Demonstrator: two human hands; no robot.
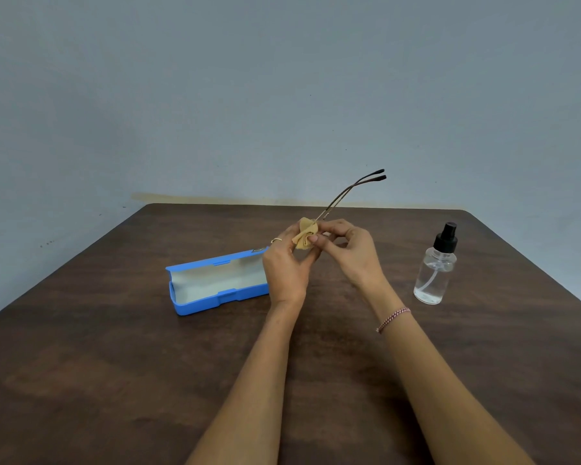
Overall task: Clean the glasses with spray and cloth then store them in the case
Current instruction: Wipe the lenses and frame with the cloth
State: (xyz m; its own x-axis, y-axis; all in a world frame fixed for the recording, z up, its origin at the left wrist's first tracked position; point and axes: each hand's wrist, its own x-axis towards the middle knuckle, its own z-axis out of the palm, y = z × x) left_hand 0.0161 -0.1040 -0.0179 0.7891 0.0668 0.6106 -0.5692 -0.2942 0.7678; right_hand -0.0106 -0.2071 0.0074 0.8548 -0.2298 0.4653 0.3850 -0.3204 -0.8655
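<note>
Head camera view: over mid-table, the left hand (284,273) pinches a bunched tan cleaning cloth (304,234) around one lens of the wire-framed glasses (349,191). The right hand (348,251), fingers curled, grips the frame just beside it. The lenses are hidden; both temple arms are open and point toward one o'clock. At nine o'clock from the hands, an open blue glasses case (215,283) lies on the dark wooden table (114,380). At three o'clock stands a clear spray bottle (436,266) with a black pump. Hard rubbing could bend the thin frame or slip the grip. Count: one pair of glasses, one cloth, one case, one bottle, two hands.
</note>
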